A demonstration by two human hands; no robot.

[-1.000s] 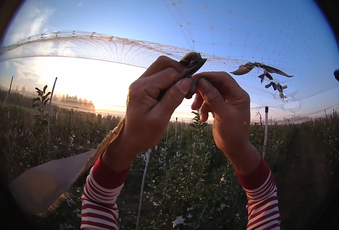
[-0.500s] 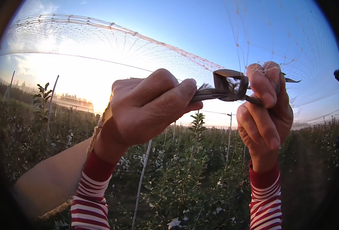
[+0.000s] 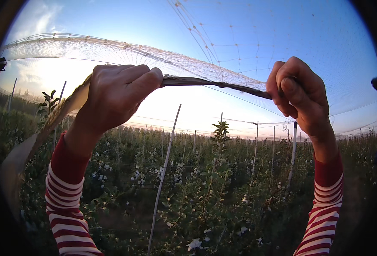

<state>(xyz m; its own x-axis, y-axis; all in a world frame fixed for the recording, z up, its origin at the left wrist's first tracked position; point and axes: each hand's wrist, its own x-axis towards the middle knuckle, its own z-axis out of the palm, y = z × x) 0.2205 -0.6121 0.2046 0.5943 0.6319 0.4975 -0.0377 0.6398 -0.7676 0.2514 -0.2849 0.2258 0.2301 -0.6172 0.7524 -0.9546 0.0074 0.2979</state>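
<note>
A dark, frayed strip of cloth [image 3: 216,84] stretches nearly straight between my raised hands. Its left end is closed in my left hand [image 3: 116,91], thumb along the top. The other end runs into the curled fingers of my right hand [image 3: 301,91]. From behind the left hand a wider tan band of cloth [image 3: 52,117] hangs down past my forearm to the lower left. White knotted netting [image 3: 171,57] passes just above and behind the strip. Whether the strip is tied round the netting's edge is hidden from me.
Netting and a thin wire [image 3: 244,100] span the sky overhead. Below stand rows of leafy young trees [image 3: 205,187] with white bag-like pieces [image 3: 195,244] among them. A slanting pole [image 3: 163,179] rises in front, and a thicker post [image 3: 293,153] stands beneath my right hand.
My hands have moved apart, the left one leftward and upward. The strip's open loop has pulled down into a thin taut line. The netting above has shifted.
</note>
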